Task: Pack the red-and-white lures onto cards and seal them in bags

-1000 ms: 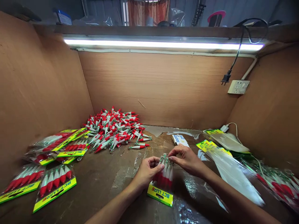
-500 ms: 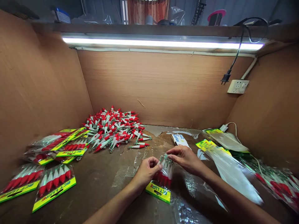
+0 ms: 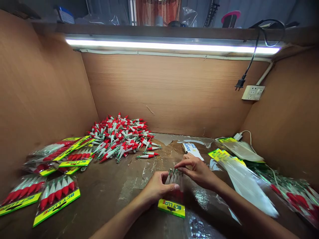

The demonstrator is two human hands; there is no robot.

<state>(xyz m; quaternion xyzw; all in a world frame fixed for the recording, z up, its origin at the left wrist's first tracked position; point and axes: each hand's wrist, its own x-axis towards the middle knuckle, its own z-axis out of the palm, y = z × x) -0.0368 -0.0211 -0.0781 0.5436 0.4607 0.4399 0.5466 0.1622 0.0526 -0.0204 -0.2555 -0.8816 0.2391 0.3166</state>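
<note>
A clear plastic bag with a yellow header [image 3: 171, 208] lies at the front middle, holding several red and white fishing lures, hooks toward the back. My left hand [image 3: 158, 188] is closed on the bag's left side, its thumb lying across the lures. At the hook end, the bent fingers of my right hand [image 3: 199, 172] pinch at the green-and-silver hooks [image 3: 174, 171]. Whether these fingertips grip the hooks or the bag's edge is too small to tell. Behind this hand lies a small white box with blue print [image 3: 193, 151].
A heap of loose lures [image 3: 122, 136] lies at the back left. Filled bags [image 3: 58, 196] are spread along the left. Unfilled bags with yellow headers [image 3: 245, 181] lie on the right, beside more bagged lures [image 3: 296, 199]. A power plug [image 3: 240, 82] hangs from the shelf.
My left thumb has moved down over the lures and the left hand has spread across the bag. My right fingers have shifted slightly left and down along the hooks. The header has turned slightly.
</note>
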